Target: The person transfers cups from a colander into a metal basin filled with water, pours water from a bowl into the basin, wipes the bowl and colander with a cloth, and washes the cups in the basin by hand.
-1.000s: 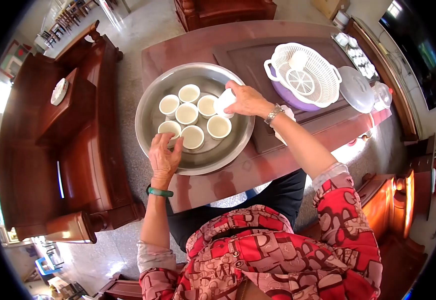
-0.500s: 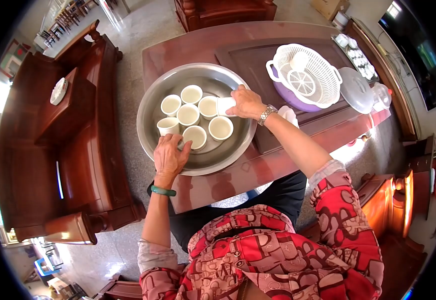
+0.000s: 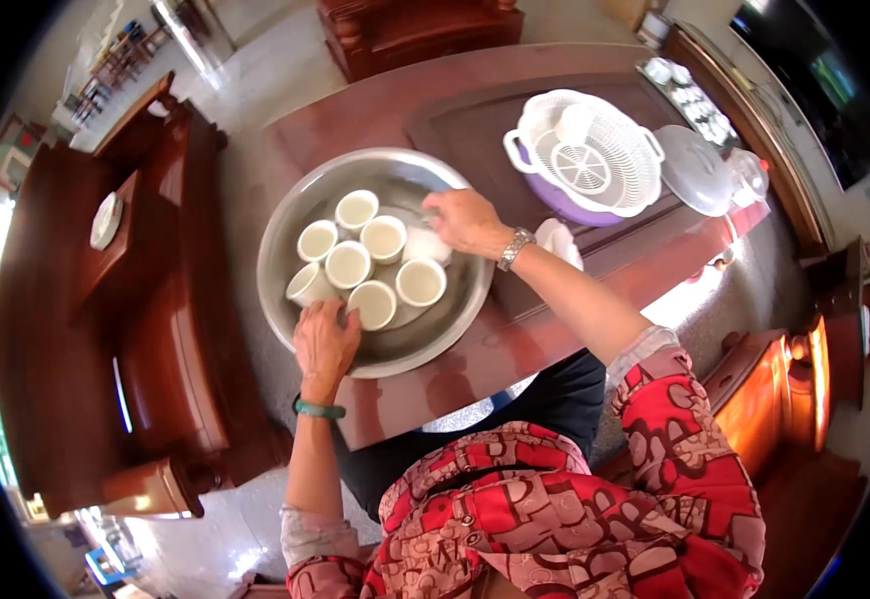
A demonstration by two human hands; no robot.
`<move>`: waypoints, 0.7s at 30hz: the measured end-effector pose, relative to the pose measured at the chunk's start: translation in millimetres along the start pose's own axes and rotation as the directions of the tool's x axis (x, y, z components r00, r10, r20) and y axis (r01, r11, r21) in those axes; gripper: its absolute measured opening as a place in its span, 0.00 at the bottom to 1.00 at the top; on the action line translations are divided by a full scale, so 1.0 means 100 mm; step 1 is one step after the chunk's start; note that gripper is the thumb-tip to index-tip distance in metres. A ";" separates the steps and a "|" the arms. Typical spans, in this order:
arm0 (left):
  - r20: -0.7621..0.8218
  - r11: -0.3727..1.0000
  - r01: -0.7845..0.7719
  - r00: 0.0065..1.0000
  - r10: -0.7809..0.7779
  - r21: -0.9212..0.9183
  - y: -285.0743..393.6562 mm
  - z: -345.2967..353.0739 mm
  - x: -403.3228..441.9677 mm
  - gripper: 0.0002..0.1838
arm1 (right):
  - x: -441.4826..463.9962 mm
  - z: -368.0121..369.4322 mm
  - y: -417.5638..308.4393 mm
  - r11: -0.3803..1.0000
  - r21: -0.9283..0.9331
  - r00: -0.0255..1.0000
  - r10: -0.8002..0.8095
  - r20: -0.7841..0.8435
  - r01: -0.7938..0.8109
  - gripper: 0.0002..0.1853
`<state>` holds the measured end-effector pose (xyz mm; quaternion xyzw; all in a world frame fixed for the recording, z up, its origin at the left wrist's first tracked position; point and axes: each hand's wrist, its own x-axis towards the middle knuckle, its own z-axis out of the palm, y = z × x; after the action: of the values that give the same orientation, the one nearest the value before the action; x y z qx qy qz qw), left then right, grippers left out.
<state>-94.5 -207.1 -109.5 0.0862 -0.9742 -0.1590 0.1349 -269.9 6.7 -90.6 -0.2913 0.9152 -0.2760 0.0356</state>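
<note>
A wide metal basin point(image 3: 285, 200) holds several small white cups, most standing upright with their mouths up. My left hand point(image 3: 325, 344) reaches over the near-left rim with its thumb and fingers apart. Its fingertips are against or right beside a tilted cup point(image 3: 307, 288); an upright cup point(image 3: 372, 305) stands by the thumb. My right hand point(image 3: 467, 222) hovers at the right side of the basin, its fingertips blurred. Just below them, a cup point(image 3: 430, 247) leans with its outer side facing up, seemingly free of the fingers.
A white colander point(image 3: 644, 160) sits in a purple bowl point(image 3: 565, 200) on the wooden table point(image 3: 355, 110). Beyond are a clear lid point(image 3: 694, 170) and a tray of white items point(image 3: 689, 100). A white cloth-like thing point(image 3: 558, 243) lies near my right wrist.
My right hand has lowered the cup it held into the basin and its fingers have come off it. My left hand stays by the tilted cup, which leans more. The view has shifted slightly.
</note>
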 end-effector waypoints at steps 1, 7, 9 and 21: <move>-0.009 1.000 -0.008 1.000 0.007 -0.011 -0.01 0.01 0.00 0.10 | 0.01 -0.03 0.04 0.999 0.018 0.996 0.035 0.085 -0.037 0.16; -0.018 0.999 -0.008 1.000 0.008 -0.034 0.04 -0.02 0.03 0.08 | 0.15 -0.45 0.41 0.949 0.314 1.000 0.002 0.004 -0.003 0.15; -0.001 0.999 0.010 1.000 -0.010 -0.033 0.05 -0.03 0.04 0.08 | 0.31 -0.66 0.77 0.959 0.275 0.932 0.156 -0.326 -0.065 0.15; -0.231 0.998 0.044 0.971 -0.054 -0.049 -0.02 0.02 0.03 0.11 | 0.55 -1.16 2.54 0.775 -0.243 0.794 0.481 -0.373 -0.583 0.35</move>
<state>-97.3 -209.4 -111.3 0.1255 -0.9456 -0.1721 0.2458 -471.6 204.3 -121.0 0.0246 0.9887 -0.1289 -0.0731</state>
